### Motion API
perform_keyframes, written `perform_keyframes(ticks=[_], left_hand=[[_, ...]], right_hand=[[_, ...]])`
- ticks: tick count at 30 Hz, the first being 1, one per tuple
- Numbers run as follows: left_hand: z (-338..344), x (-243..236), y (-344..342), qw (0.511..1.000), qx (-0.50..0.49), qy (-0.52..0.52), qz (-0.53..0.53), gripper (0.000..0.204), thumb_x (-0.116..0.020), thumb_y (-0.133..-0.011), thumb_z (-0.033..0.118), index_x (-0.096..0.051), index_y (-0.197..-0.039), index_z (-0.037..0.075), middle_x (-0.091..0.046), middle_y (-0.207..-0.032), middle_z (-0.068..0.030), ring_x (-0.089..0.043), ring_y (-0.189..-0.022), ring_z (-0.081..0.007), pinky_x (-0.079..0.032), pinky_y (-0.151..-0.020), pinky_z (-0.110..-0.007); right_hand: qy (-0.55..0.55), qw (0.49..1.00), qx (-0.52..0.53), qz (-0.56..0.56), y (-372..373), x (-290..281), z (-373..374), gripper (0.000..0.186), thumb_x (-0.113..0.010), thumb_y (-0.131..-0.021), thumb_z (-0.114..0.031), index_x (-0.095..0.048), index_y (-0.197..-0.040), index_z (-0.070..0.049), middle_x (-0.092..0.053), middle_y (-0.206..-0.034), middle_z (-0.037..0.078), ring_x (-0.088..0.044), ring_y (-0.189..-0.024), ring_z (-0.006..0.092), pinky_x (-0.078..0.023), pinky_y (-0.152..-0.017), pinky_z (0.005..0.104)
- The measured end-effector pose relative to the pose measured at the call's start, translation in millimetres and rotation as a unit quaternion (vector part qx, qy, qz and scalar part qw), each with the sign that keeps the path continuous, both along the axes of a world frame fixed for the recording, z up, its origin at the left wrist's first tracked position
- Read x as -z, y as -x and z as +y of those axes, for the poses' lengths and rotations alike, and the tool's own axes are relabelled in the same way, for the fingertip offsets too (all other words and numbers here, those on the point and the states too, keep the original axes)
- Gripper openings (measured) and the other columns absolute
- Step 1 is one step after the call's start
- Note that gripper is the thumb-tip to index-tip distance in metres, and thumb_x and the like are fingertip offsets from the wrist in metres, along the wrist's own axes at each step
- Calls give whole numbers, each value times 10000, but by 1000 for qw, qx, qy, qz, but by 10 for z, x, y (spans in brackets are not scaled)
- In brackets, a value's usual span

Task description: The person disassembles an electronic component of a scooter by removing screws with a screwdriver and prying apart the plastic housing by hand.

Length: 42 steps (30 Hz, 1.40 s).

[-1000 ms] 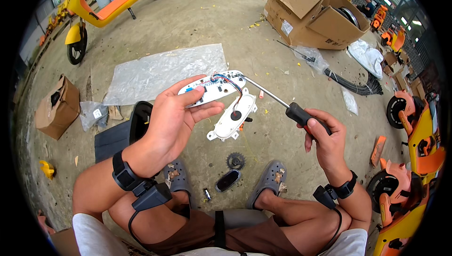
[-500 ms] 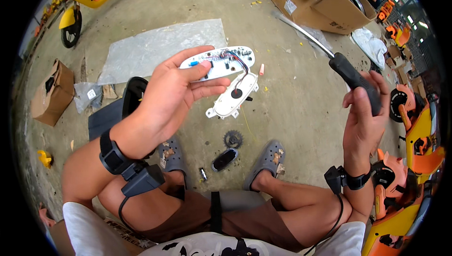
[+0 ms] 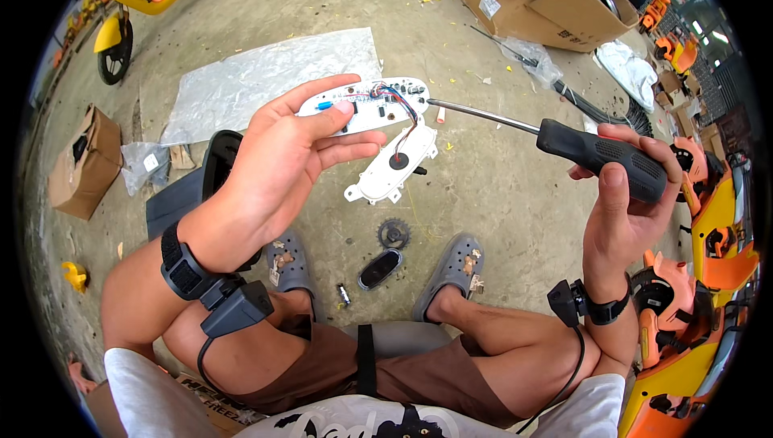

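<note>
Between the thumb and fingers of my left hand (image 3: 294, 136) is a white oval circuit board (image 3: 378, 101), its component side facing up. Dark, red and blue wires join it to a white plastic housing (image 3: 400, 163) with mounting tabs, which hangs or sits just below the board. My right hand (image 3: 624, 196) grips the black handle of a screwdriver (image 3: 596, 150). Its metal shaft points left, and the tip meets or nearly meets the board's right end; whether it touches, I cannot tell.
On the floor between my shoes lie a dark toothed gear (image 3: 394, 233), an oval black-faced part (image 3: 380, 269) and a small metal cylinder (image 3: 344, 295). Cardboard boxes stand at left (image 3: 93, 160) and far right (image 3: 539, 3). A plastic sheet (image 3: 266, 76) lies ahead. Orange-yellow scooters (image 3: 708, 269) line the right.
The screwdriver has swung from pointing up and left to nearly level, its tip coming down to the board's right end. My left hand and the board have shifted slightly left.
</note>
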<state>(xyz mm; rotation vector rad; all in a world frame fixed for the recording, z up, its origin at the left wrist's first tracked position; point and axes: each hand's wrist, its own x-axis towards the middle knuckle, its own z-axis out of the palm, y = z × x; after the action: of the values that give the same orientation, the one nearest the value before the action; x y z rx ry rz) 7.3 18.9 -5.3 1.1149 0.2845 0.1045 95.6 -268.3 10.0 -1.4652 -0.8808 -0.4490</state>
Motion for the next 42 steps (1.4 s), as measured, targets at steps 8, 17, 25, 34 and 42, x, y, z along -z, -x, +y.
perform_keyframes(ticks=[8, 17, 25, 34, 42], left_hand=[[4, -16, 5, 1000, 0, 5, -1, 408, -542, -979, 56, -471, -1367, -43, -637, -1171, -195, -705, -948, -274, -591, -847, -316], [5, -18, 5, 1000, 2, 4, -2, 404, -543, -978, 58, -475, -1364, -42, -642, -1160, -189, -704, -951, -274, -588, -853, -322], [1, -22, 12, 1000, -1, -2, 2, 405, -548, -977, 62, -476, -1362, -42, -645, -1149, -184, -703, -946, -270, -587, -853, -323], [12, -14, 7, 1000, 0, 1, 0, 393, -548, -975, 52, -486, -1352, -44, -643, -1145, -189, -704, -945, -272, -589, -853, -317], [-16, -16, 9, 1000, -5, -11, 12, 386, -540, -973, 33, -487, -1346, -52, -643, -1155, -202, -708, -948, -280, -588, -874, -315]], right_hand=[[-1, 1000, -12, -1, -19, 37, -9, 457, -700, -878, -43, -418, -1236, -67, -611, -1146, 251, -668, -896, 243, -602, -686, 338], [-3, 1000, -22, 6, -28, 52, -1, 451, -694, -885, -53, -417, -1239, -62, -609, -1151, 252, -667, -932, 255, -610, -708, 351], [-12, 999, -1, 36, -28, 42, 16, 413, -679, -905, -76, -424, -1228, -42, -626, -1138, 237, -678, -893, 250, -609, -700, 357], [-10, 999, 4, 45, -43, 38, 20, 441, -694, -894, -69, -426, -1243, -36, -631, -1135, 233, -681, -878, 239, -602, -696, 342], [81, 994, 5, -72, 3, 39, -2, 594, -774, -817, -49, -427, -1299, -45, -612, -1179, 240, -663, -973, 247, -539, -863, 364]])
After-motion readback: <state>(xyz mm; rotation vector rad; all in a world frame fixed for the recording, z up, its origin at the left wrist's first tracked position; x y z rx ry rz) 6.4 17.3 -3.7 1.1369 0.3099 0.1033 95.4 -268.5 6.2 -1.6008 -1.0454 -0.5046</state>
